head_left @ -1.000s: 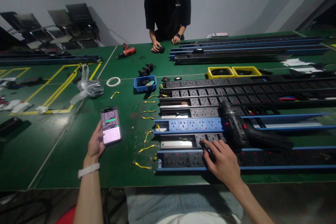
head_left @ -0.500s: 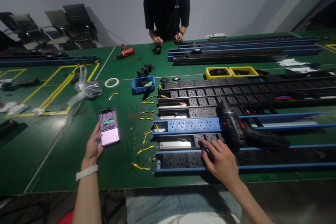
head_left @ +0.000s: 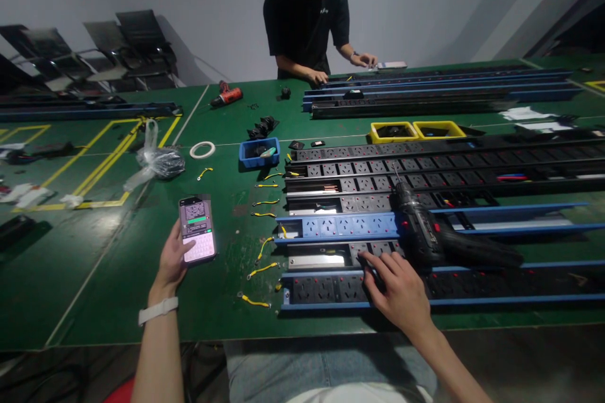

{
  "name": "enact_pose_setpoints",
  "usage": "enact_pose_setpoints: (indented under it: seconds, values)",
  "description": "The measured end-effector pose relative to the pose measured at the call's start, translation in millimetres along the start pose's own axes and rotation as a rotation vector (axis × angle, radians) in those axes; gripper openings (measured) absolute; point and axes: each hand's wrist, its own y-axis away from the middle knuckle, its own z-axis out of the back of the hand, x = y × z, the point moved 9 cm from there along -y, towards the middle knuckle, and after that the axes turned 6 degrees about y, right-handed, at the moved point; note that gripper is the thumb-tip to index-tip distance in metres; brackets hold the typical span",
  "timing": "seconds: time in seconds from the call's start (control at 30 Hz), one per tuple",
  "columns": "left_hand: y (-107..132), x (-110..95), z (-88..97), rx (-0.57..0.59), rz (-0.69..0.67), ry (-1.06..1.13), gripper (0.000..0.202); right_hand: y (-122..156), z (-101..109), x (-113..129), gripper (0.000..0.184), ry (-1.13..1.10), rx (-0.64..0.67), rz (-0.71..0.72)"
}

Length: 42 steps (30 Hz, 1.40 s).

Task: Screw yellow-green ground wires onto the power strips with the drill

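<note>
A lit phone (head_left: 200,227) is in my left hand (head_left: 170,261), held just above the green table. The thumb lies over the keyboard shown on its screen. My right hand (head_left: 401,289) rests with its fingers spread on the nearest power strips, and I see nothing held in it. Below its fingers runs a blue-edged strip with black sockets (head_left: 326,289); behind that is a black strip with a bare metal plate (head_left: 319,261) at its left end. A black cordless drill (head_left: 425,230) lies across the strips, just beyond the right hand.
Yellow ground wires (head_left: 255,301) lie along the strips' left ends. Further back stand a blue bin (head_left: 259,154) and yellow bins (head_left: 393,132). A plastic bag (head_left: 163,160) and a red drill (head_left: 227,96) lie to the left. Across the table stands a person (head_left: 307,25).
My left thumb has moved inward over the phone's keyboard. The person opposite has shifted both hands rightward, away from a small black part, onto the far strips and a white item. My right hand stays put.
</note>
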Motion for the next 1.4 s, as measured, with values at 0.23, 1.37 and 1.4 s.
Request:
enact_pose_setpoints:
  seconds: [0.23, 1.37, 1.4]
  values:
    - [-0.2, 1.8, 5.0, -0.040, -0.004, -0.017, 0.094, 0.0, 2.0, 0.8, 0.031, -0.004, -0.012, 0.001]
    - [-1.7, 9.2, 26.0, -0.191, 0.025, -0.003, 0.078, -0.7, 2.8, 1.0, 0.031, 0.018, -0.013, 0.001]
    - [-2.0, 10.0, 26.2, -0.193, 0.030, -0.005, 0.078, -0.5, 3.1, 1.0, 0.031, 0.018, -0.015, 0.001]
